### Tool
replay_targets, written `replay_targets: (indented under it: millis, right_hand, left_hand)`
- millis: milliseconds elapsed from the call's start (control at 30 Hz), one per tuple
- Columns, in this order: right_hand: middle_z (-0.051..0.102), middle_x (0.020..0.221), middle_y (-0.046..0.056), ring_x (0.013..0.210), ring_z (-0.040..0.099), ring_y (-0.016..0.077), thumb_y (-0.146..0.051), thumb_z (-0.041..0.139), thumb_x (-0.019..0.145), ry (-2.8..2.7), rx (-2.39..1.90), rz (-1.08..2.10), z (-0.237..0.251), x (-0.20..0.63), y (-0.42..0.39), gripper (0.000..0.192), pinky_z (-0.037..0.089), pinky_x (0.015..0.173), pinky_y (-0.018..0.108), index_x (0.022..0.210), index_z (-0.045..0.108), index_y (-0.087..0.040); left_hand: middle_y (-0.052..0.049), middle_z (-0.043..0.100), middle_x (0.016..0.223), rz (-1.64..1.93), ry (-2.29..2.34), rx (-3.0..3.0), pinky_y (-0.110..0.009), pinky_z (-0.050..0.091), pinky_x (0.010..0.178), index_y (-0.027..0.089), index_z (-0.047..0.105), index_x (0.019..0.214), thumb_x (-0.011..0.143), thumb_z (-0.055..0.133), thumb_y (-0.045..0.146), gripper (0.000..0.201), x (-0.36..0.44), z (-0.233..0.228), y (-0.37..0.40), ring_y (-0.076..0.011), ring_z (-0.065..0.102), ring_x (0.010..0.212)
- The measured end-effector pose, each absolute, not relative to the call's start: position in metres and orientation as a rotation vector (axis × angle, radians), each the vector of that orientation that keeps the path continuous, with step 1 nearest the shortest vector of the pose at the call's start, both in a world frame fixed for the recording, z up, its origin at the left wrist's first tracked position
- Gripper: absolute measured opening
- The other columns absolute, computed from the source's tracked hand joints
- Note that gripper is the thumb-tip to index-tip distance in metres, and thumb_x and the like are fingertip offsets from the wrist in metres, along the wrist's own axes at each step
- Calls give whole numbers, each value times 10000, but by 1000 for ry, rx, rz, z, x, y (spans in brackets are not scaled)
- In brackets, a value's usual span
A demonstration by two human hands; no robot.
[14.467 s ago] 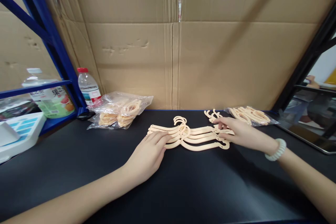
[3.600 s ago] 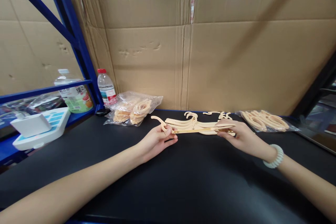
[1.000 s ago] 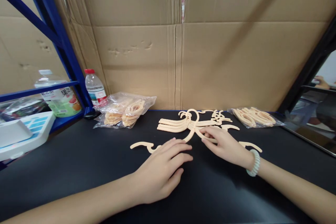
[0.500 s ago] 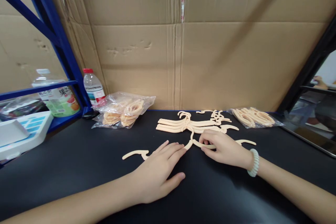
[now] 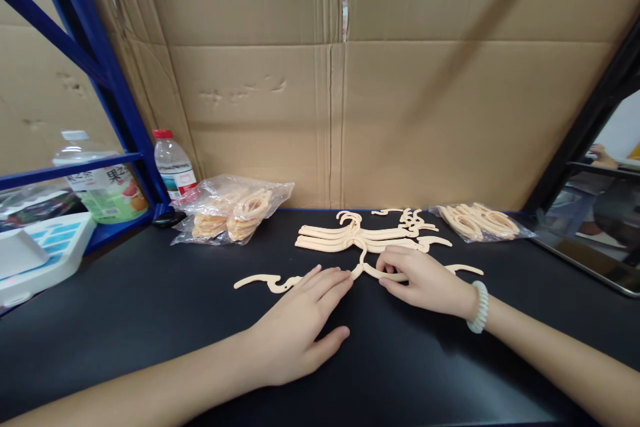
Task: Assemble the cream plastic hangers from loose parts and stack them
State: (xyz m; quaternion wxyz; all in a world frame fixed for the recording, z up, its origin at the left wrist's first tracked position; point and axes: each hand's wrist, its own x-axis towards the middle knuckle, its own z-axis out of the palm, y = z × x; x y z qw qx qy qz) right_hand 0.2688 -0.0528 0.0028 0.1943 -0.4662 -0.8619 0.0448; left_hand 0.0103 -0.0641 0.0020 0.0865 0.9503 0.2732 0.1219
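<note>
Left hand (image 5: pixel 300 327) lies flat and open, palm down on the black worktop (image 5: pixel 150 320), fingertips on the left arm of a single cream hanger (image 5: pixel 367 271); right hand (image 5: pixel 420 280) is curled over that hanger's right arm, fingers pinching it near the middle; hanger lies flat on the worktop, hook pointing away; just behind it, a stack of hangers (image 5: pixel 350 239); bagged hangers (image 5: pixel 233 210) sit left, another bag (image 5: pixel 477 221) right.
</note>
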Motion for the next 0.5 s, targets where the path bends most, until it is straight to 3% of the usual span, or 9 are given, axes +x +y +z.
replay_targets:
  millis: [233, 500]
  right_hand:
    - [587, 799, 26, 747, 543, 162, -202, 525, 837, -2427, -1284, 111, 2, 270, -53, 58, 410, 673, 267, 819, 578, -190]
    - [549, 709, 7, 681, 512, 152, -184, 540, 800, -2557, -1211, 76, 10, 267, -60, 106, 401, 633, 264, 702, 499, -193]
  left_hand:
    - [-103, 457, 1426, 258, 469, 2882, -375, 305, 1135, 153, 455, 1355, 886, 494, 194, 473, 12, 15, -70, -212, 378, 1340]
    - [-107, 466, 1420, 236, 489, 2884, -441, 277, 1141, 163, 459, 1353, 885, 504, 200, 472, 13, 15, -70, -240, 381, 1340]
